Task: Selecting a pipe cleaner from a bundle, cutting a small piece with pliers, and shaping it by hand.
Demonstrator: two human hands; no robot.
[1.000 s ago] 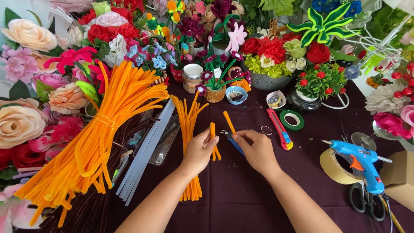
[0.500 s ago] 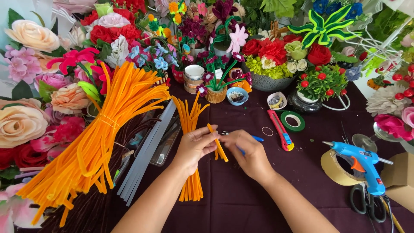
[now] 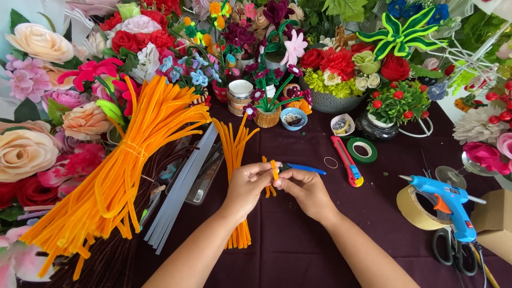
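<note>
Both hands, left hand (image 3: pixel 248 184) and right hand (image 3: pixel 304 189), pinch a short orange pipe cleaner piece (image 3: pixel 273 172); blue-handled tool (image 3: pixel 304 169) lies at one o'clock of them.

A craft workshop: handmade flowers (image 3: pixel 133 37), orange pipe cleaners (image 3: pixel 128 160), glue gun (image 3: pixel 445 200).

Orange pipe cleaners (image 3: pixel 114 176): fuzzy, matt pile, bundled. Short orange piece (image 3: pixel 273 172) in both hands: same fuzzy finish. Counter (image 3: pixel 298 250) cover: dark maroon cloth, matt. Glue gun (image 3: pixel 447 205): blue plastic, smooth, slight sheen. Tape roll (image 3: pixel 413 210): tan paper, matt. Scissors (image 3: pixel 453 250): black plastic handles, glossy.
</note>
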